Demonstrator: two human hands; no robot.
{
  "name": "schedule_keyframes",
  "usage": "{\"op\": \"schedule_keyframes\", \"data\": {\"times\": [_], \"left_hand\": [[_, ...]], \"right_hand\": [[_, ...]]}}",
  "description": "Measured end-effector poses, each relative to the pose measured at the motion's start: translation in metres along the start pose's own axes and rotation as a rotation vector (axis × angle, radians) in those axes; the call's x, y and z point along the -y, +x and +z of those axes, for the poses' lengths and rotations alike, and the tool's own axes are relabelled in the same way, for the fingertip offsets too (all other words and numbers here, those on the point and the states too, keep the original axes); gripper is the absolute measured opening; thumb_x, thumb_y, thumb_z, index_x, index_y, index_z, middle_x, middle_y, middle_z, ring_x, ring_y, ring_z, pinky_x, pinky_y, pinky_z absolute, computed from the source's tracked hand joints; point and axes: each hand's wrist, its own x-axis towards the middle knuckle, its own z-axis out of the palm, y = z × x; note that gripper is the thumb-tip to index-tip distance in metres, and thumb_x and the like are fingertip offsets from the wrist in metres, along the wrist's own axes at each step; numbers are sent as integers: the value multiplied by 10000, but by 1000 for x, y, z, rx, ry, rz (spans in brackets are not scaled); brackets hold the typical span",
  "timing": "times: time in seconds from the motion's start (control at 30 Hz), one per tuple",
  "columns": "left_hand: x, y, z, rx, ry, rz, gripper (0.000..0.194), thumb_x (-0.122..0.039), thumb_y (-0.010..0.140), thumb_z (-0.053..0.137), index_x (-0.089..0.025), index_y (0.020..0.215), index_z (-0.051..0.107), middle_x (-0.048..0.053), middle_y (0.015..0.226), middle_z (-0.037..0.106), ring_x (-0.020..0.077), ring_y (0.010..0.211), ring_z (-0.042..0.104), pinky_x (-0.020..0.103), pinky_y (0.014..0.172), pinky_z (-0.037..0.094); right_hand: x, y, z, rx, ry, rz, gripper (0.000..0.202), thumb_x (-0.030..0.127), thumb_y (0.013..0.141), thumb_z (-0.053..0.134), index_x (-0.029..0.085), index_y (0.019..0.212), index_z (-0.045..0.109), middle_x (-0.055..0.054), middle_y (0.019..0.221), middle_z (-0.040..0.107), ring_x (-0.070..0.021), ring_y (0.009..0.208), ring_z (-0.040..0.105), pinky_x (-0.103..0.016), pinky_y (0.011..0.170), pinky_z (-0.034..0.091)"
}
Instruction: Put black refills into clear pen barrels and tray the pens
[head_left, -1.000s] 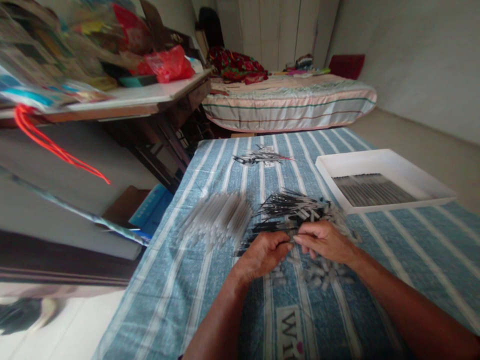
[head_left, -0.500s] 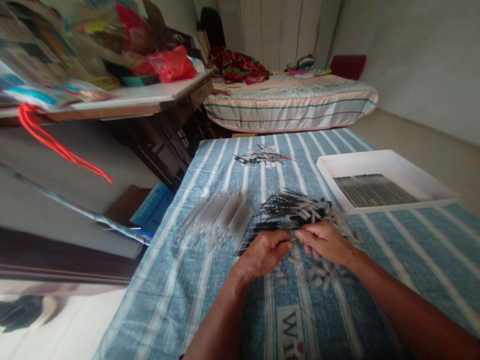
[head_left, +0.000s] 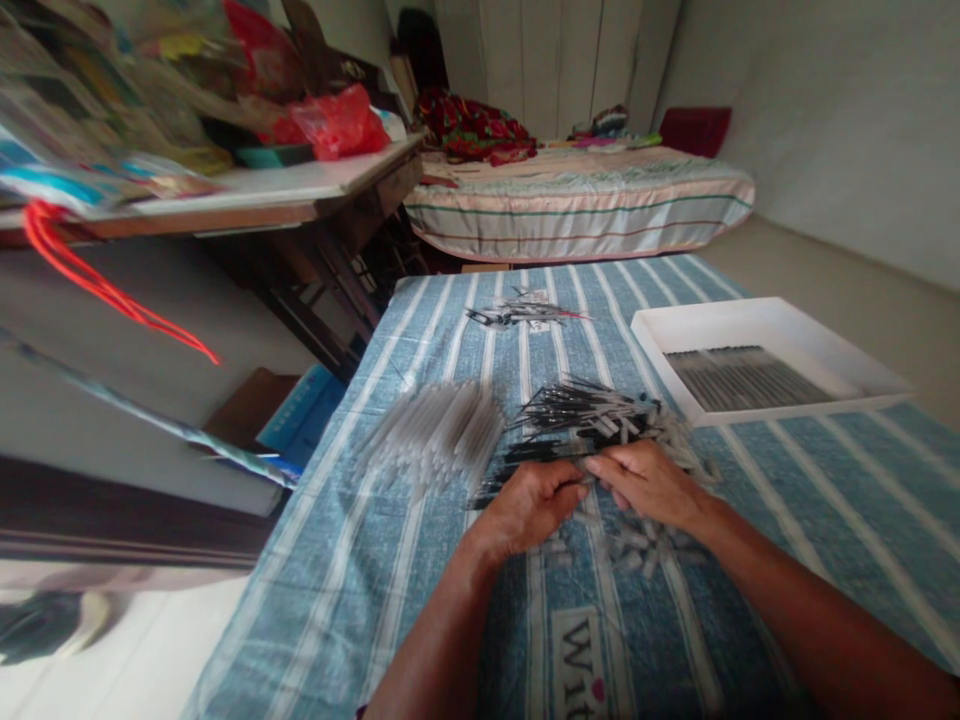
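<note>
My left hand and my right hand meet fingertip to fingertip over the striped cloth. Both are closed in a pinch on something small and greyish that I cannot make out. Just beyond them lies a pile of thin black sticks, with short grey pieces at its right side. More short grey pieces are scattered below my right hand. A stack of translucent grey tubes rests to the left of my hands.
A white tray at the right holds a row of dark-filled tubes. Farther back on the cloth lies a small heap of dark pieces. A cluttered side table is at the left, a bed behind.
The whole view has shifted slightly. The fingers of my right hand have moved a little toward my left hand; both hands stay pinched together at the same place.
</note>
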Motion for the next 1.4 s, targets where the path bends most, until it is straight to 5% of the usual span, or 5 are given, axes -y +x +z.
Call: {"op": "schedule_keyframes", "data": {"times": [0.4,0.53,0.77,1.0,1.4], "left_hand": [[-1,0,1,3,10,7,221,-229,845,464,-143,673,573,-44,583,486,88,562,436,184,522,334],[-2,0,1,16,-1,24,192,-213,846,459,-142,748,607,-43,595,498,86,559,434,178,517,336],[-2,1,1,-21,70,42,213,-208,840,466,-138,667,570,-48,576,432,83,559,407,179,516,314],[-3,1,0,-92,180,149,192,-211,864,457,-150,779,618,2,696,559,123,688,531,204,627,379],[1,-2,-9,-111,293,102,140,-170,828,501,-152,801,637,26,757,586,139,723,543,228,653,393]], "right_hand": [[3,-2,-2,-45,-41,-67,277,379,809,520,184,614,546,41,496,532,-85,429,463,-194,424,327],[3,-3,-3,-15,-4,-8,387,411,848,453,186,535,484,39,449,499,-78,387,450,-192,404,323],[0,-3,1,31,89,38,286,383,835,477,190,625,496,51,505,531,-70,373,471,-178,380,329],[1,0,2,19,174,122,309,400,831,482,188,607,463,50,490,533,-62,345,451,-170,359,326],[4,3,-3,-30,98,74,336,420,841,466,186,601,468,42,497,533,-70,352,468,-175,367,332]]}}
